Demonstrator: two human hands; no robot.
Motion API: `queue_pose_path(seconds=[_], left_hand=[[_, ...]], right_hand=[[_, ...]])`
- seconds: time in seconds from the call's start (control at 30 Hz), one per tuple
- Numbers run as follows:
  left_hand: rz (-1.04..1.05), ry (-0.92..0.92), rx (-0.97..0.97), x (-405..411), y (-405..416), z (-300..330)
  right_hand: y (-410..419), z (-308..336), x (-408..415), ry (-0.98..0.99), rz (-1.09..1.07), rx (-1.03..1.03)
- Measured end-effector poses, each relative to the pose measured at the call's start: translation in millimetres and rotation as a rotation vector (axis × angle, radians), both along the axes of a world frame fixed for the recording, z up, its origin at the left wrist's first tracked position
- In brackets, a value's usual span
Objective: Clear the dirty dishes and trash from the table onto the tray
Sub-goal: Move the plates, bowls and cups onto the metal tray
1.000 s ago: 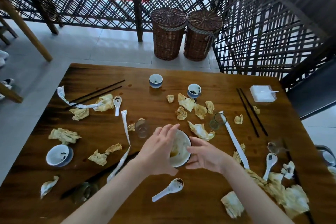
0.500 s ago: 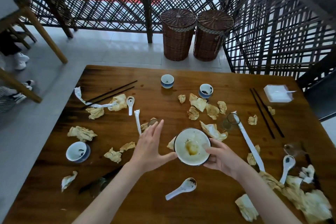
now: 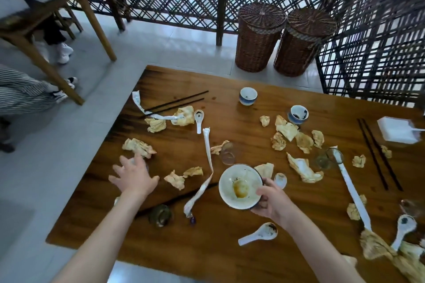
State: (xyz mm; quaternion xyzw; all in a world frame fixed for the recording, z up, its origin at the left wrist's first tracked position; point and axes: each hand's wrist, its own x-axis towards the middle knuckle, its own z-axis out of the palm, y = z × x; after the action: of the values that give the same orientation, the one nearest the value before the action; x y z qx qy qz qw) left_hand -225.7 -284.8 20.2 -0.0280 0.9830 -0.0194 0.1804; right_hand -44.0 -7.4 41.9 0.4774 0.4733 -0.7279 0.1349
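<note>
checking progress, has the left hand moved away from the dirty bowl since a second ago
Yes. The left hand has left the dirty bowl and reached toward the table's left edge, past the long paper strip.

A dark wooden table (image 3: pixel 230 248) strewn with crumpled napkins (image 3: pixel 304 169) just right of the gripped bowl, a white spoon (image 3: pixel 257 235) just below it, black chopsticks (image 3: pixel 379 155) well right, two teacups (image 3: pixel 248 96) beyond.
</note>
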Motion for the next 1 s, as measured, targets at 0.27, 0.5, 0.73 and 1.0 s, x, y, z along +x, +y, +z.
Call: queue_pose_path(seconds=[0.27,0.5,0.73,1.0], left_hand=[[0.076,-0.040,0.111,-9,-11,-11],[0.114,0.022,0.224,-15,-20,-27],[0.091,0.159,0.272,-13,-9,-25],[-0.123,0.343,0.540,-28,96,7]], right_hand=[[-10,0,-11,-0.044,-0.018,0.040],[-8,3,-12,-0.038,-0.055,0.051],[-2,1,-3,-0.041,-0.148,0.049],[27,3,14,-0.001,-0.198,0.072]])
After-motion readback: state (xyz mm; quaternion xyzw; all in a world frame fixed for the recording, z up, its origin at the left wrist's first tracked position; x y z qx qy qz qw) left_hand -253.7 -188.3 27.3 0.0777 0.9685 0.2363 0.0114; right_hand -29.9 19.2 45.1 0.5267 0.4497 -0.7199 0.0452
